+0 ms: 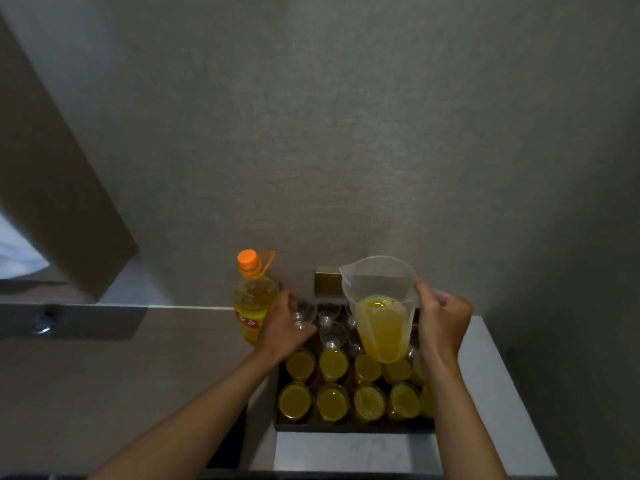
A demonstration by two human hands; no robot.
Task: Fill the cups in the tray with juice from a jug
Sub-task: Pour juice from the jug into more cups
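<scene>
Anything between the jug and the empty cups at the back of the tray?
Nothing visible. The jug, held by the right hand, hangs over the tray; the left hand holds an empty cup beside it, not under the spout.

A: Non-task stuff — what've you got?
B: Yellow bottle [254,303], orange cap and carry loop, red label low on its front. Upright on the counter, close to the wall.
A: Counter?
B: Grey-brown countertop [104,375] on the left; a lighter white surface [485,368] on the right.
A: Behind?
B: Textured grey wall [346,133] fills most of the view. A brass-coloured plate [327,279] is mounted low on it — partly hidden, can't tell what it is.
A: Left side?
B: Slanted beige panel [52,185], something pale and blurred [17,254] under it at the edge. Small shiny metal bit [43,323] on a dark strip, too blurred to name.
</scene>
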